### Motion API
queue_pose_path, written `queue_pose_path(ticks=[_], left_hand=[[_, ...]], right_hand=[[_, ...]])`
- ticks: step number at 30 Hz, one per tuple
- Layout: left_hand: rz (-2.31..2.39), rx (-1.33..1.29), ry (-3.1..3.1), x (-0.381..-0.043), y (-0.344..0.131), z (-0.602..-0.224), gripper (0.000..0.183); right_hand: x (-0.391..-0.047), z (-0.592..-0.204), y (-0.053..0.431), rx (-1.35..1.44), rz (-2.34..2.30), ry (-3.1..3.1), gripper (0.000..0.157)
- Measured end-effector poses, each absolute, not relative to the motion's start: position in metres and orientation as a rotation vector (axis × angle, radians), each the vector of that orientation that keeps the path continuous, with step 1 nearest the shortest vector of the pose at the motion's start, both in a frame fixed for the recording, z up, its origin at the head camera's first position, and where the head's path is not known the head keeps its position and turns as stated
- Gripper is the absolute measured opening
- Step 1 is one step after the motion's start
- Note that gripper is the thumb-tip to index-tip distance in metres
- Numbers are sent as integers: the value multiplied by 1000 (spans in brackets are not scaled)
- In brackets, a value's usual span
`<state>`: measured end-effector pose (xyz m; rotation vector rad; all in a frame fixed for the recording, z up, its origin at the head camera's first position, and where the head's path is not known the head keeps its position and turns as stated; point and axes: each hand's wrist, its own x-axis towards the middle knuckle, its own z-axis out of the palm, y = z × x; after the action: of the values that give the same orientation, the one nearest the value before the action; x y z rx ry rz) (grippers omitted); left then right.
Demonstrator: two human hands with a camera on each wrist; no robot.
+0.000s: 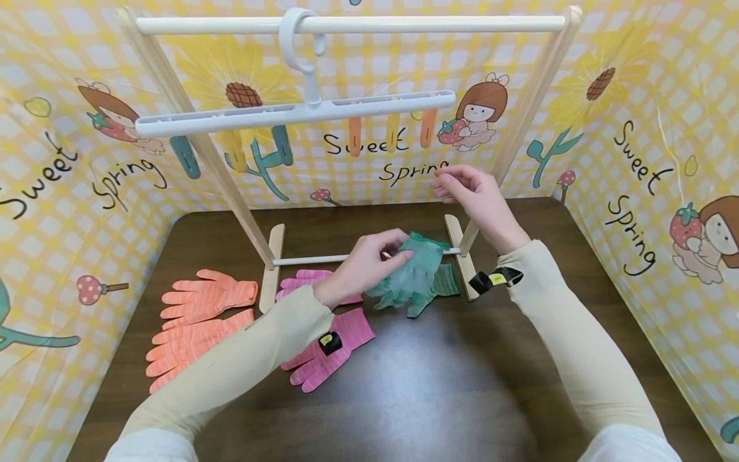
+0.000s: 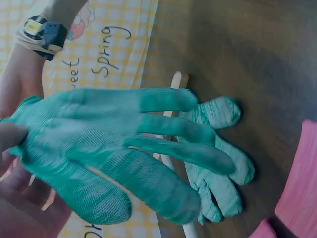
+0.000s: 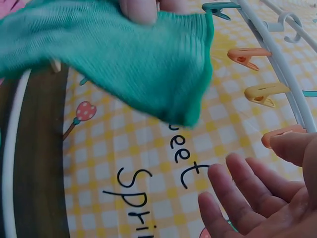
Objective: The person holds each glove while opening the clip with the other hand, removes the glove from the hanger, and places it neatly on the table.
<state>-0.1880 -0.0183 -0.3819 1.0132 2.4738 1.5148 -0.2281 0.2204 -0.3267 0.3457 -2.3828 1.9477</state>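
Note:
A green knit glove (image 1: 424, 256) hangs from my left hand (image 1: 369, 260), pinched near its cuff between thumb and fingers. In the left wrist view its fingers dangle toward the table, over a second green glove (image 2: 223, 111) lying there. My right hand (image 1: 476, 196) is raised to the right of the held glove, holding nothing, fingers loosely bent. Above it, a white clip hanger (image 1: 231, 120) carries several clips in teal, yellow and orange. In the right wrist view the right thumb overlaps the nearest orange clip (image 3: 270, 139), and the glove's ribbed cuff (image 3: 193, 74) faces the hanger.
The hanger hooks over the top bar (image 1: 450, 24) of a wooden rack (image 1: 231, 186) standing on a dark table (image 1: 450, 398). Two orange gloves (image 1: 210, 298) lie at left, two pink gloves (image 1: 335, 350) partly under my left forearm. Patterned cloth (image 1: 652, 83) surrounds the table's back and sides.

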Motion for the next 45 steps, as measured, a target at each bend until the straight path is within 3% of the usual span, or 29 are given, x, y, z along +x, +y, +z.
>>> queue_pose_path(ticks=[9,15,20,28,36,45], left_hand=[[1128,1221,2176,-181,6,-392,8],[951,1265,2085,-180,30,-415,23],[878,1229,2165,-180,46,-434,5],[779,1162,2323,-176,52,-446,31],[589,1355,2491,-171,56,-459,13],[475,1368,2561,-163,56,-473,9]], right_hand=[[-213,-333,241,376,1851,-2496,40],[-205,-343,248,370,1807,-2570,39],[-198,-355,252,370,1752,-2631,36],[-189,-371,261,353,1754,-2694,35],[-177,-383,267,370,1684,-2762,34],[-168,-397,269,356,1681,-2803,35]])
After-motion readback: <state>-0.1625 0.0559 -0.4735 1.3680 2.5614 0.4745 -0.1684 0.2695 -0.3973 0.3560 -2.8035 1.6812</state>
